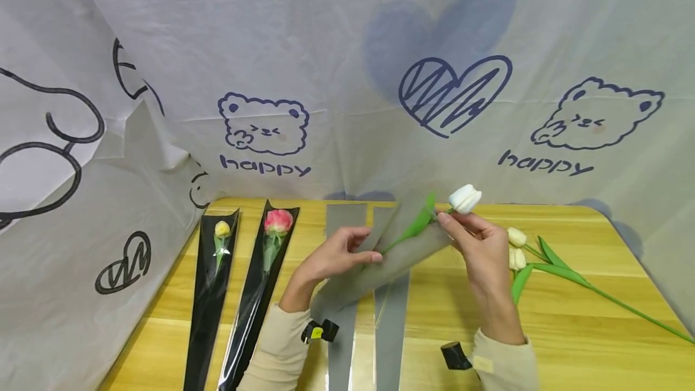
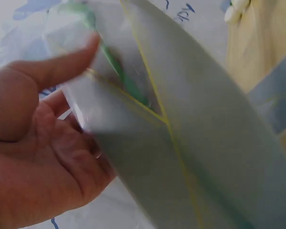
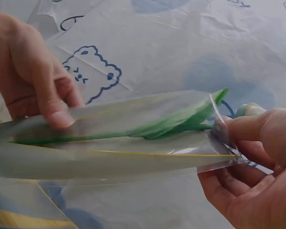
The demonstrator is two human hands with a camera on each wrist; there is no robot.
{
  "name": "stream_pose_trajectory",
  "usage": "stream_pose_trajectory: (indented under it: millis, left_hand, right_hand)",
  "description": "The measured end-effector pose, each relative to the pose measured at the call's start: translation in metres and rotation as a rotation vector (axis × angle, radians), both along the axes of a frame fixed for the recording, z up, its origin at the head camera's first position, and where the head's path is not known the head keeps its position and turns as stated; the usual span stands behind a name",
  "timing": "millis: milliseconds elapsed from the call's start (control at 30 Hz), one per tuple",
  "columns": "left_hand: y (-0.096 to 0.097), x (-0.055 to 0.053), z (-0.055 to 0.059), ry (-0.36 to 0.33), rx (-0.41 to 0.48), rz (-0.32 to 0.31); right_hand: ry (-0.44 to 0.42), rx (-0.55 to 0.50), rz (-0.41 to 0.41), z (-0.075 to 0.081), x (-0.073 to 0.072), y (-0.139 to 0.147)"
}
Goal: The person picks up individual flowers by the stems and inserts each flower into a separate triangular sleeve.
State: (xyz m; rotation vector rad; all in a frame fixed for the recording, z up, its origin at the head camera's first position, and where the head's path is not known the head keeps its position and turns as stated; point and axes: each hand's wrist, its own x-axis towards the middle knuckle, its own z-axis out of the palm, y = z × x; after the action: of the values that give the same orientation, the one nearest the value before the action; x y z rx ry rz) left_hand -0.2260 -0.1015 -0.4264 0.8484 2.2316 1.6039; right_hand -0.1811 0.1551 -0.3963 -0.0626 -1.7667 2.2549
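Observation:
A white artificial tulip (image 1: pixel 464 199) lies at a slant with its stem and green leaf (image 3: pixel 181 119) inside a grey, clear-fronted flower sleeve (image 3: pixel 148 169). The bloom sticks out past the sleeve's mouth. My right hand (image 1: pixel 485 252) pinches the tulip just below the bloom, at the sleeve's edge. Lower down, my left hand (image 1: pixel 339 255) holds the sleeve, thumb over its front and fingers behind, as the left wrist view (image 2: pixel 52 143) shows. A yellow line edges the sleeve's V-shaped opening. In the right wrist view the bloom is mostly hidden behind my right hand.
Two grey flat sleeves (image 1: pixel 390 330) lie on the wooden table (image 1: pixel 445 312) under my hands. To the left are two black sleeves, one with a yellow flower (image 1: pixel 222 228), one with a pink flower (image 1: pixel 279 221). White tulips (image 1: pixel 517 237) lie at the right. A printed cloth (image 1: pixel 347 77) hangs behind.

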Motion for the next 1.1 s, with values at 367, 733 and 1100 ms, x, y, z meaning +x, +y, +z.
stream_pose_trajectory:
  millis: [367, 733, 1100]
  left_hand:
    - [0.004, -0.001, 0.003, 0.035, 0.061, 0.065]
    - [0.002, -0.004, -0.003, -0.023, 0.119, 0.126]
    - [-0.001, -0.005, 0.000, -0.150, 0.233, 0.230]
  right_hand:
    - [-0.056, 0.088, 0.167, 0.002, 0.001, 0.012]
    - [-0.021, 0.195, 0.238, 0.002, 0.002, 0.021]
    - [0.132, 0.088, 0.246, -0.003, -0.001, 0.010]
